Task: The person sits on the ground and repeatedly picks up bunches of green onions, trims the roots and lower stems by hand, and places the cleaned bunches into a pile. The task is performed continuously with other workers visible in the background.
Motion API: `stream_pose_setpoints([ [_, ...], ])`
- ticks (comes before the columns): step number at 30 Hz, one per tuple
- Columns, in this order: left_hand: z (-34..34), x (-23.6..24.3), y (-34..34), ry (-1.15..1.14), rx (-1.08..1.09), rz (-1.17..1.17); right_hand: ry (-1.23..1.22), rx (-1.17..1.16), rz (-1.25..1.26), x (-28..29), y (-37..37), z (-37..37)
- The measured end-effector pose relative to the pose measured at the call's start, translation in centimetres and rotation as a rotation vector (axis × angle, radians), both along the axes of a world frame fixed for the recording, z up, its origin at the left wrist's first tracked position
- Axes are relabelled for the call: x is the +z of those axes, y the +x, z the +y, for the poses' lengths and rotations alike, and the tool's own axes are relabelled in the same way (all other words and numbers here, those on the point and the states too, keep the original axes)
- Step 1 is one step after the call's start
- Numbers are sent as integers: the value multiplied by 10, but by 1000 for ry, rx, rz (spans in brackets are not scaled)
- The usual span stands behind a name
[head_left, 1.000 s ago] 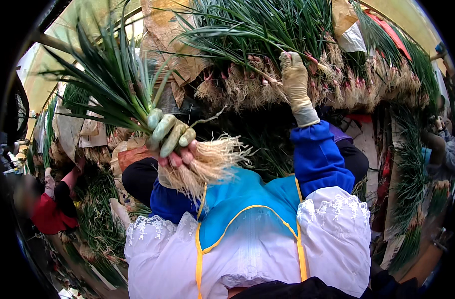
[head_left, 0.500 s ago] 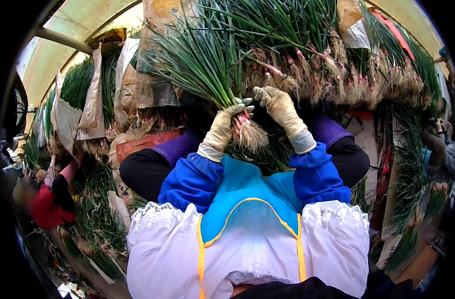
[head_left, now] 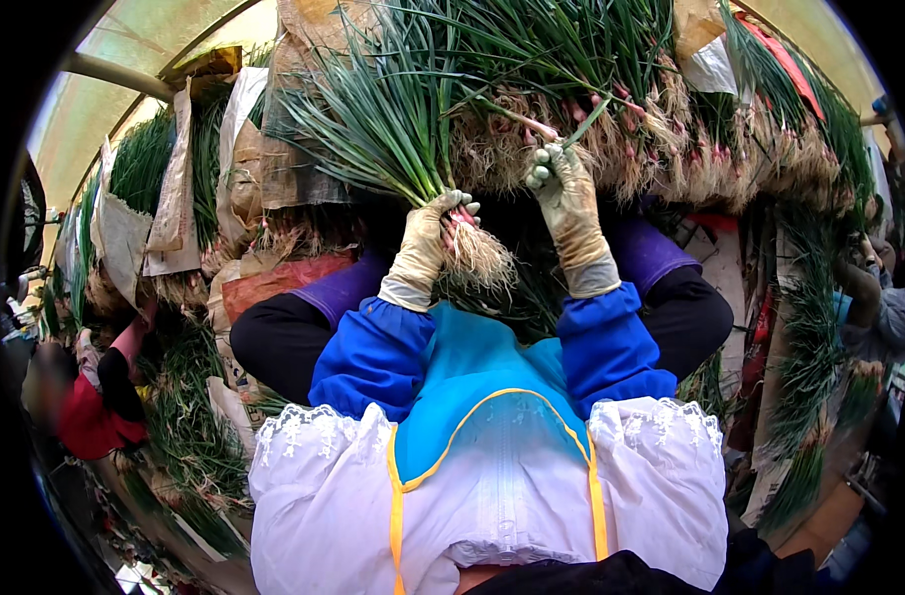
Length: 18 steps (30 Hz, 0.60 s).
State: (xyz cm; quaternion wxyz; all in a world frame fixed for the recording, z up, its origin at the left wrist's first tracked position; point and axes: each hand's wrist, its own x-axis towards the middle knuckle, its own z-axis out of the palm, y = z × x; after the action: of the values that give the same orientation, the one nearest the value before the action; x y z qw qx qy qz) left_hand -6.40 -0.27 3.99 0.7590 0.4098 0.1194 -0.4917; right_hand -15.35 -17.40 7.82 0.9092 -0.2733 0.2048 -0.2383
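My left hand (head_left: pixel 438 226), in a pale, soiled glove, grips a bunch of green garlic (head_left: pixel 403 139) just above its pinkish bulbs. The long leaves fan up and to the left, and the pale roots (head_left: pixel 480 260) hang below my fingers. To the right, my gloved right hand (head_left: pixel 564 183) is raised with curled fingers, pinching a thin green leaf (head_left: pixel 587 123) that sticks up from them. Right behind it lies a large heap of green garlic (head_left: pixel 562 50), its bulbs and stringy roots turned toward me. One loose stalk (head_left: pixel 522 119) lies across the heap's front.
Brown and white sacking (head_left: pixel 304 109) covers parts of the heap. More green garlic (head_left: pixel 190 416) lies low on the left, and another pile (head_left: pixel 804 327) on the right. A person in red (head_left: pixel 96 416) is at the far left; another person (head_left: pixel 874 297) is at the right edge.
My left hand has shifted slightly left with the bunch. The right hand has moved away from it, turned upward, and now shows a green leaf at its fingers.
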Motion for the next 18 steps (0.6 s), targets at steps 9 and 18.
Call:
stream_pose_setpoints([
  [9,2,31,-4,-477,63,172,-2292,-441,664,28,7,-42],
  [18,29,144,12,-999,83,-144,-613,-204,292,39,10,-86],
])
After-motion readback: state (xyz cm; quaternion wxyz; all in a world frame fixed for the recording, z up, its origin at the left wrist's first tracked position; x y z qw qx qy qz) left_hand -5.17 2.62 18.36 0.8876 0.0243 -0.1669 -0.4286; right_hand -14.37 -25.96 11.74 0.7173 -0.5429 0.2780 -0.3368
